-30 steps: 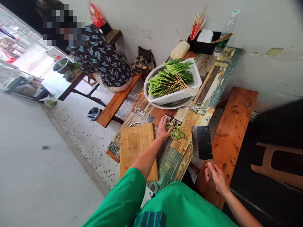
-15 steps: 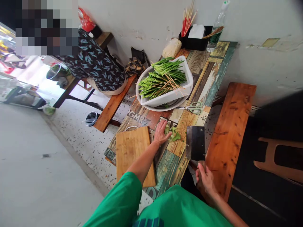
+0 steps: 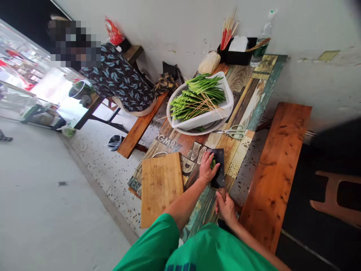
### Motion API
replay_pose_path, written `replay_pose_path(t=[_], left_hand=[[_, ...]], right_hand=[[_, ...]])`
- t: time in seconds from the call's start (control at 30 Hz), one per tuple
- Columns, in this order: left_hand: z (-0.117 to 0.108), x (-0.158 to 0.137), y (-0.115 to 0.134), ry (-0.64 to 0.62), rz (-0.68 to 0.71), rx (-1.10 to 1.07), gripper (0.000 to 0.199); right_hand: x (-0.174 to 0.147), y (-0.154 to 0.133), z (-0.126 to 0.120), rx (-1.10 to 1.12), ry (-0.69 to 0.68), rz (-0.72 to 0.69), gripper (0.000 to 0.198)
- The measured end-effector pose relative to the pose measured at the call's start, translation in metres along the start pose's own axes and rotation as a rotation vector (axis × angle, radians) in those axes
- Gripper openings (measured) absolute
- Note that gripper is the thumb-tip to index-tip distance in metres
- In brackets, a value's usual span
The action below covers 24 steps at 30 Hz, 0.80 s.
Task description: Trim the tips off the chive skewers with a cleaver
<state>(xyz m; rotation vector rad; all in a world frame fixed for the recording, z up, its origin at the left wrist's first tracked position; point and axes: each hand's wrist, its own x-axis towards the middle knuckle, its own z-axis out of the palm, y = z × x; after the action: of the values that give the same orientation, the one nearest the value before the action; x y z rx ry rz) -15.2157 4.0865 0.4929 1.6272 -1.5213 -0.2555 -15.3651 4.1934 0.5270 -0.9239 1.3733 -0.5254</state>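
My right hand is closed around the handle of a cleaver, whose dark wide blade lies low at the table's right edge. My left hand lies stretched out, fingers spread, at the left side of the blade. Between its fingers and the blade shows a small heap of green vegetable scraps, mostly covered by the hand. To the left of my left forearm rests a wooden cutting board with nothing on it.
Behind my hands, a white tub of green stalks and thin skewers sits in a larger basin. Scissors lie beside it. A bench runs along the right. A person in a patterned shirt sits at the far left.
The cleaver has moved left from beyond the table edge to the scraps. My left hand has slid right, bringing the scraps against the blade. The view has shifted slightly.
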Motion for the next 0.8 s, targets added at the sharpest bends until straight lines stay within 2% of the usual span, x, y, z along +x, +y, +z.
replay_pose_path(t=[0.13, 0.27, 0.43, 0.53, 0.67, 0.8], left_hand=[[-0.006, -0.011, -0.004, 0.129, -0.018, -0.061, 0.035], [-0.04, -0.032, -0.004, 0.179, -0.023, -0.085, 0.032], [-0.119, -0.071, -0.009, 0.287, -0.071, -0.04, 0.032], [-0.178, -0.11, -0.018, 0.341, -0.184, -0.001, 0.034], [-0.249, -0.184, -0.04, 0.413, -0.375, 0.062, 0.037], [-0.295, -0.269, -0.071, 0.592, -0.551, 0.119, 0.037]], right_hand=[[-0.009, -0.006, 0.007, -0.064, -0.071, -0.048, 0.055], [-0.035, -0.007, 0.026, -0.088, -0.13, -0.066, 0.053], [-0.081, 0.001, 0.073, -0.116, -0.258, -0.105, 0.048], [-0.112, 0.015, 0.109, -0.172, -0.372, -0.106, 0.046], [-0.151, 0.042, 0.162, -0.255, -0.507, -0.024, 0.046], [-0.182, 0.073, 0.214, -0.372, -0.663, 0.098, 0.048]])
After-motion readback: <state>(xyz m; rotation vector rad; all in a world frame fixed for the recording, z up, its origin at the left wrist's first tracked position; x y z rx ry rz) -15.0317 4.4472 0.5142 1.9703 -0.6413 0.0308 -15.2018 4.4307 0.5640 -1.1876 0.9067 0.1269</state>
